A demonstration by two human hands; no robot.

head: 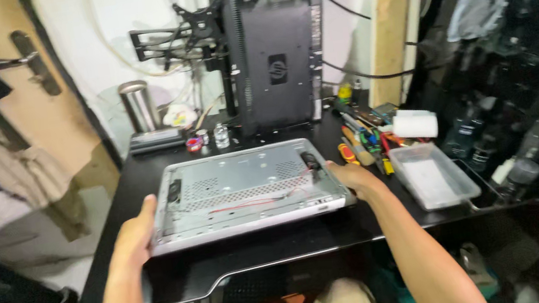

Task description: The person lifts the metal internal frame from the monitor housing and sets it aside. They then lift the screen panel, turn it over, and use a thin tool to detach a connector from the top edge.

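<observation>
A grey metal monitor chassis (243, 187) lies flat, back side up, on the black desk (257, 257), showing perforated shielding and a thin red wire. My left hand (136, 234) grips its left edge near the front corner. My right hand (353, 176) holds its right edge. Both forearms reach in from the bottom of the view.
An upright black monitor back (277, 58) on a stand rises behind the chassis. Screwdrivers (360, 141), a roll of white tape (415, 124) and a clear plastic tray (433, 177) lie at the right. A steel cup (137, 106) and small bottles sit at the back left.
</observation>
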